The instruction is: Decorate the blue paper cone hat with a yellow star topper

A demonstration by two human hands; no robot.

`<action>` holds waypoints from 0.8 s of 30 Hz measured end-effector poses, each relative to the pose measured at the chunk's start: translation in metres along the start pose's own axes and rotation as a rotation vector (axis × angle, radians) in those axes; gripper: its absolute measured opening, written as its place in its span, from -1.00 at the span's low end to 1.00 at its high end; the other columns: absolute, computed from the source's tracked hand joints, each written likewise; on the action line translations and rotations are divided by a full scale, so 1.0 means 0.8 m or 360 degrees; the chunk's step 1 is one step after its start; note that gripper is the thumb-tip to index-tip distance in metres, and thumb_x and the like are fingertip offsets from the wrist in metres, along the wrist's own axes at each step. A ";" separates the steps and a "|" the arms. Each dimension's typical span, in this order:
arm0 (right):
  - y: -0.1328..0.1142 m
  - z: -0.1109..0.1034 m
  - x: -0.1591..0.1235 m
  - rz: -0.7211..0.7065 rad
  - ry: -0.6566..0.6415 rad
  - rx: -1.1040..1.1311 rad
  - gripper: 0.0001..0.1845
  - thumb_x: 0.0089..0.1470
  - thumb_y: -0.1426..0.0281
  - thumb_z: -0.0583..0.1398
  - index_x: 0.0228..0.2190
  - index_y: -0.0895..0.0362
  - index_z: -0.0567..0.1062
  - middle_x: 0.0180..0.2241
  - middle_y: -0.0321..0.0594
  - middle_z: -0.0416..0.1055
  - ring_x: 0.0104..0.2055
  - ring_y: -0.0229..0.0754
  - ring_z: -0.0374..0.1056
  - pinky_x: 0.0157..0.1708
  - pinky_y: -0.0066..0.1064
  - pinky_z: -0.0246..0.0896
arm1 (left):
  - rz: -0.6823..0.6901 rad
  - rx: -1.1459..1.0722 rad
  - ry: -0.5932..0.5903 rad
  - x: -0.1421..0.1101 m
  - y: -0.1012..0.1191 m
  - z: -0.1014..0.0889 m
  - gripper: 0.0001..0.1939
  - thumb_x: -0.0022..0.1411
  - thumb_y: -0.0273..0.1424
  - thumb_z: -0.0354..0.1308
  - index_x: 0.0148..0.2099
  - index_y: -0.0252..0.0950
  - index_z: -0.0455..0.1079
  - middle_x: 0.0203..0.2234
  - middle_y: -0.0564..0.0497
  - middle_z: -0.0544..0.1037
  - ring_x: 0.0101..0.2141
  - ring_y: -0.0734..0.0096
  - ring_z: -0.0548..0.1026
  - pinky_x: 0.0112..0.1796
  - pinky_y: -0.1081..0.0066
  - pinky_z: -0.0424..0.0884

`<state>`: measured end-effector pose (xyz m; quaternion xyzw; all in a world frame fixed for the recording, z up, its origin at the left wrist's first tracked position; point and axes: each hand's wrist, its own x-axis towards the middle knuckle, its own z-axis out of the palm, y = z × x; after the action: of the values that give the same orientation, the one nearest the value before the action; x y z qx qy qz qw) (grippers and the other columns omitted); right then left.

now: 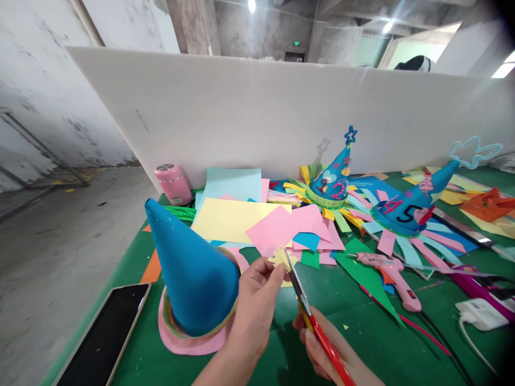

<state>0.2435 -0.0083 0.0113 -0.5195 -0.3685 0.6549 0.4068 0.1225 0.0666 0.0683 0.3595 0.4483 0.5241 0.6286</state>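
Note:
Between its thumb and fingers, my left hand pinches a small pale yellow paper cutout with a jagged edge. My right hand grips a pair of scissors with red and yellow handles. The blades point up and away from me, and their tips reach the cutout's right edge. Just left of my left hand, a plain blue paper cone stands on a pink ring-shaped brim. Beyond my hands lie pink paper sheets and a large yellow sheet.
A phone lies at the table's left edge. Two decorated cone hats stand at the back right. On the right are a pink glue gun, a white charger and green paper. A pink bottle stands before a white board.

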 end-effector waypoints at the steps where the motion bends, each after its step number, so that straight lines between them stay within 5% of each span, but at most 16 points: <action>1: 0.001 -0.001 0.000 0.0023 0.0012 0.0003 -0.50 -0.21 -0.06 0.17 -0.37 0.09 0.35 -0.58 -0.41 0.07 -0.57 -0.36 0.14 -0.45 -0.49 0.30 | 0.0002 0.0001 0.0001 0.000 0.000 0.000 -0.87 0.03 -0.40 0.16 -0.49 -0.33 0.33 -0.58 0.07 0.41 -0.44 0.49 0.35 -0.34 0.50 0.25; 16: 0.003 0.000 -0.004 0.0116 0.0063 0.0131 -0.44 -0.28 -0.03 0.23 -0.30 0.08 0.35 -0.63 -0.42 0.07 -0.61 -0.34 0.18 -0.60 -0.53 0.28 | -0.0013 0.0010 0.0004 0.000 0.004 0.002 -0.87 0.01 -0.39 0.17 -0.49 -0.33 0.34 -0.59 0.08 0.41 -0.45 0.48 0.35 -0.35 0.50 0.25; 24: -0.003 -0.010 -0.001 -0.0021 -0.0274 0.0047 -0.51 -0.18 -0.07 0.14 -0.39 0.08 0.31 -0.56 -0.44 0.05 -0.66 -0.48 -0.07 -0.64 -0.65 0.09 | 0.0007 -0.0073 0.0048 0.001 0.007 0.000 -0.91 0.00 -0.40 0.19 -0.46 -0.32 0.37 -0.55 0.08 0.42 -0.44 0.48 0.37 -0.33 0.49 0.26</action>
<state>0.2517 -0.0078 0.0122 -0.4528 -0.3958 0.6998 0.3854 0.1205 0.0682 0.0737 0.3382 0.4448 0.5410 0.6286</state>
